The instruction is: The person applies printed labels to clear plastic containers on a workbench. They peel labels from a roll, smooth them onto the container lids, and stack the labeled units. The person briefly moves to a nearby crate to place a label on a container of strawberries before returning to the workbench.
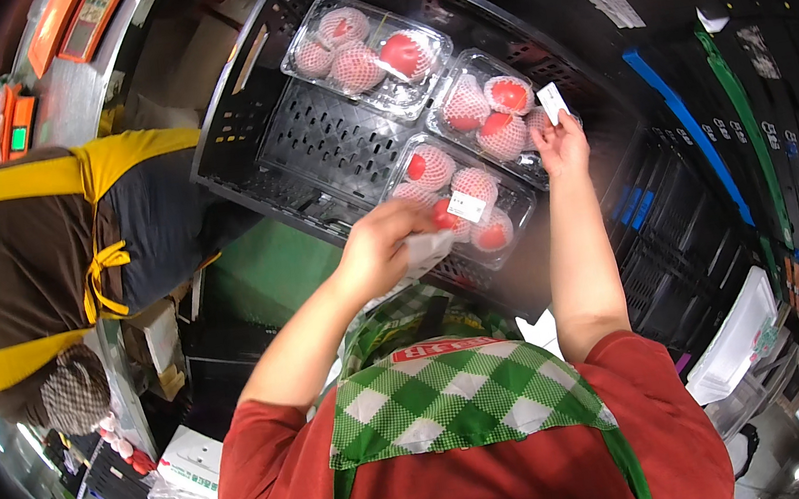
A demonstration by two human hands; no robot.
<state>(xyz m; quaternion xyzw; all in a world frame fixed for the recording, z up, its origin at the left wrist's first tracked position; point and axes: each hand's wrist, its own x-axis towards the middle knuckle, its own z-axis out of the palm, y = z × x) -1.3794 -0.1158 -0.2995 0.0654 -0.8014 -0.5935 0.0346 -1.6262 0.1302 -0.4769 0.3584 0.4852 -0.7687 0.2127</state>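
Note:
My right hand pinches a small white label at the right edge of a clear plastic fruit box. In my left hand is a blurred whitish sheet of paper, beside the nearest clear fruit box. A white label lies on top of that nearest box. Farther off at the upper left is another clear fruit box. All three boxes hold round red fruit in pale foam nets, and they sit in a black plastic crate.
A person in a brown and yellow garment works at the left, near an orange scale. Stacked dark crates with coloured edges stand at the right. A white foam tray leans at the lower right, and a white carton stands lower left.

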